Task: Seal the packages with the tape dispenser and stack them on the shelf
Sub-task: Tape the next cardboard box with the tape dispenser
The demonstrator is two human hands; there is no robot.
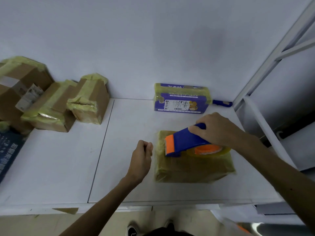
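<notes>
right grip (216,130) wrapped round dispenser (184,142) atop near box (192,167) | left grip (142,154) curled, holding nothing, just left of box | both over counter (68,167)

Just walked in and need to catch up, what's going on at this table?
A person is sealing packages. The right hand grips a blue tape dispenser, resting on a tape-wrapped cardboard box on the white table. The left hand is curled just left of that box, nothing visibly in it. A taped purple package lies behind, more taped boxes at far left.
</notes>
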